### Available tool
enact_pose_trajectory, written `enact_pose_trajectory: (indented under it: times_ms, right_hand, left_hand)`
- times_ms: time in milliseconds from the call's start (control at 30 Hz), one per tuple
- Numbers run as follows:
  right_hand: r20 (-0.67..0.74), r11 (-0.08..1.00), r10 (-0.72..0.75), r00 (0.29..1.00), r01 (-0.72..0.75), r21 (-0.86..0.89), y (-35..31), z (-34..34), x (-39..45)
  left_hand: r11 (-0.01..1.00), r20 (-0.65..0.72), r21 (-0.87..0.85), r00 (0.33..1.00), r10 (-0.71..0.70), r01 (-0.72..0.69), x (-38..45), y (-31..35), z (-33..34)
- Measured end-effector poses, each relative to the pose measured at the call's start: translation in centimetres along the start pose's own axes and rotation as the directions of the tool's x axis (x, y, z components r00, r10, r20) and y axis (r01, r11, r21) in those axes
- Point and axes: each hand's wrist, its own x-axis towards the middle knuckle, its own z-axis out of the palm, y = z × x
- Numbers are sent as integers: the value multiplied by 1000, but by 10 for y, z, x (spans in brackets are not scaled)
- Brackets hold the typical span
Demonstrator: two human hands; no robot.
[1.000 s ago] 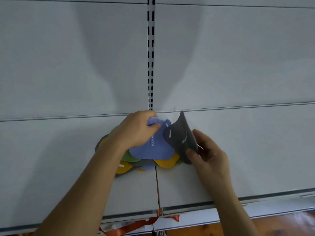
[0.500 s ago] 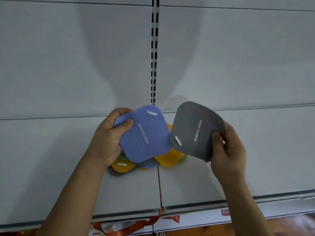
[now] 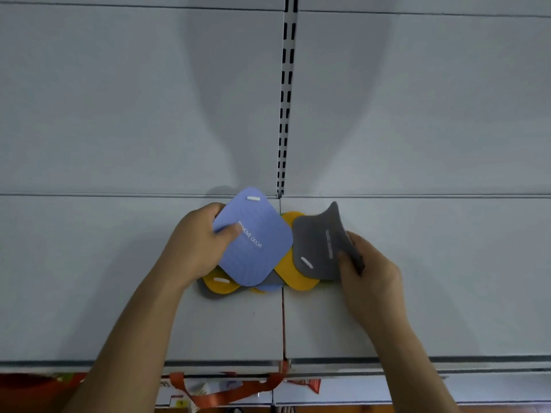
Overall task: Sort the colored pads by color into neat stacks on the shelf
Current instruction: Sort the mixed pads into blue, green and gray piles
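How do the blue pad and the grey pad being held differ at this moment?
The blue pad is held by the left hand; the grey pad by the right hand. The blue pad looks flat, while the grey pad bends, its far corner curling up. The blue pad's print reads "REMOVE ODOR"; the grey pad's print is too blurred to read. Both have rounded corners and a white slot near one corner, and both are above the mixed pile.

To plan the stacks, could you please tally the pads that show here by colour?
Blue rubbery square pads: 2
Grey rubbery square pads: 2
Yellow rubbery square pads: 2
Green rubbery square pads: 1
Total: 7 showing; the overlapping pile may hide more.
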Motion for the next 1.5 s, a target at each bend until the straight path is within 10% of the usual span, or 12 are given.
enact_pose_trajectory:
  times_ms: [300,533,1000,1500]
  right_hand:
    - [-229,944,181,956,-104,312,-3,-31,-23]
    - [-448,928,306,840,-157,339,-9,-71,-100]
    - [-791,852,491,364,-388,351,60,-202,-283]
    - [-812,840,520,266,-334,428,195,-386,-312]
  left_hand:
    - [926,-117,-365,991,59,-98,-31,6,5]
    - [831,88,-552,986,139,-68,-55,39,49]
    - [827,536,-541,697,477,-150,-181,137,227]
    - [870,646,-473,615,452,-143,-273,266,436]
